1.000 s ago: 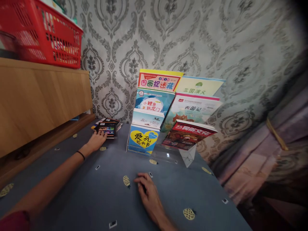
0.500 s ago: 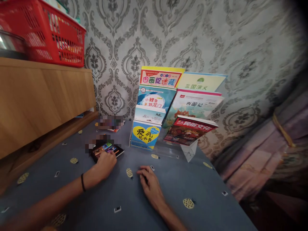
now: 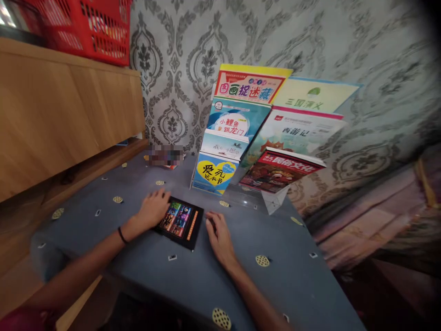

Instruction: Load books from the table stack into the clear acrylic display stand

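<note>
A blue tabletop is spreading under a clear rack that is holding colourful books in two tiers, the front covers partly hiding those behind. Well left of the rack, a red basket is showing multicoloured contents through its slots, the frame cutting off its top. Front-left of the rack, a black book is lying flat, bearing bright little pictures and an orange strip. The left hand is resting over its left edge, fingers slightly spread; whether they are gripping, I cannot tell. The right hand is lying before the rack, just beside the book, fingers loosely bent.
</note>
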`<state>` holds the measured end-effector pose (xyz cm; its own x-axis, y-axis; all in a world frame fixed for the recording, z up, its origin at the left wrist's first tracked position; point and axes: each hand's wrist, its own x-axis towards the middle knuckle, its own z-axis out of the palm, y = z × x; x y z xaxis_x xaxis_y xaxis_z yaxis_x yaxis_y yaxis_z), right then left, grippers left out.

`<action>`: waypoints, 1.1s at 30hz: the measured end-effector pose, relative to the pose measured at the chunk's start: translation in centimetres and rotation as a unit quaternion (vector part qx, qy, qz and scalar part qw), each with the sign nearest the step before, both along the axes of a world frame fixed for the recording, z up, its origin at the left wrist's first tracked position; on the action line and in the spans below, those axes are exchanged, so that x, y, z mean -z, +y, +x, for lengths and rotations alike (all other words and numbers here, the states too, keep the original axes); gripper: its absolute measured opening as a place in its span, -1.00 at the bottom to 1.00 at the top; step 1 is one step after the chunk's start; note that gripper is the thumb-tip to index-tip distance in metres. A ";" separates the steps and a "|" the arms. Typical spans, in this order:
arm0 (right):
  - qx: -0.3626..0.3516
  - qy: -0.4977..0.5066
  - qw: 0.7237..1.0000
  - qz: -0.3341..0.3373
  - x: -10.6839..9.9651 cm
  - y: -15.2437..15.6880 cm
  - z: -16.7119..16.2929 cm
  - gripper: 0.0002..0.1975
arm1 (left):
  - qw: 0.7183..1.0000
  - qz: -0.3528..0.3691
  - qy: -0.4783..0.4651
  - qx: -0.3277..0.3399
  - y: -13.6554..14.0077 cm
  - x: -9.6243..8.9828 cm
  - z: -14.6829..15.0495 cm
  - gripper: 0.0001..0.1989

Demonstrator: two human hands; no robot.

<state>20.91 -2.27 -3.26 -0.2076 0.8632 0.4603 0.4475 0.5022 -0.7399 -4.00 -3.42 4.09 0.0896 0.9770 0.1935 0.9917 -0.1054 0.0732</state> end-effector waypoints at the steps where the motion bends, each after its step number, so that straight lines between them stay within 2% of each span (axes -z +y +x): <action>1: 0.000 -0.008 1.000 0.003 0.2 0.0 -0.1 -0.67 | 0.999 -0.019 0.006 -0.042 0.5 0.7 -1.3 -0.72; 3: -0.002 -0.023 1.000 0.004 0.4 -0.1 -0.2 -0.68 | 0.998 -0.027 -0.017 -0.053 0.9 1.9 -3.1 -0.70; 5: -0.003 -0.037 0.999 0.007 0.4 -0.1 -0.3 -0.68 | 0.998 -0.010 -0.056 -0.026 0.6 3.1 -3.5 -0.67; 10: 0.027 -0.083 0.995 0.046 -0.1 -0.3 -0.2 -0.69 | 0.988 0.032 -0.133 0.071 -1.0 5.0 -1.5 -0.65; 13: 0.046 -0.135 0.984 0.102 -0.5 -0.6 0.1 -0.71 | 0.985 0.056 -0.124 0.102 -1.4 5.4 -0.8 -0.69; 17: 0.035 -0.189 0.970 0.148 -0.5 -0.8 0.4 -0.70 | 0.988 0.082 -0.076 0.105 -1.4 5.8 -0.8 -0.69; 23: 0.009 -0.232 0.967 0.107 0.3 -0.7 0.0 -0.69 | 0.986 0.084 -0.092 0.111 -1.1 5.9 -1.1 -0.70; 27: 0.002 -0.252 0.963 0.097 0.2 -0.7 0.1 -0.69 | 0.975 0.050 -0.162 0.141 0.4 5.0 -2.7 -0.75; 30: -0.010 -0.280 0.953 0.117 -1.0 -1.0 -0.3 -0.68 | 0.959 0.005 -0.237 0.157 2.2 4.3 -4.8 -0.71; 33: -0.102 -0.298 0.939 0.137 -2.9 -1.9 -2.2 -0.68 | 0.937 -0.035 -0.303 0.170 3.6 4.2 -6.5 -0.69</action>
<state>18.70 -4.16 -0.32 -0.6477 0.6437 0.4077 0.6149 0.7576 -0.2192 -10.53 0.19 -0.06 0.2922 0.9241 0.2463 0.6760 -0.3817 0.6303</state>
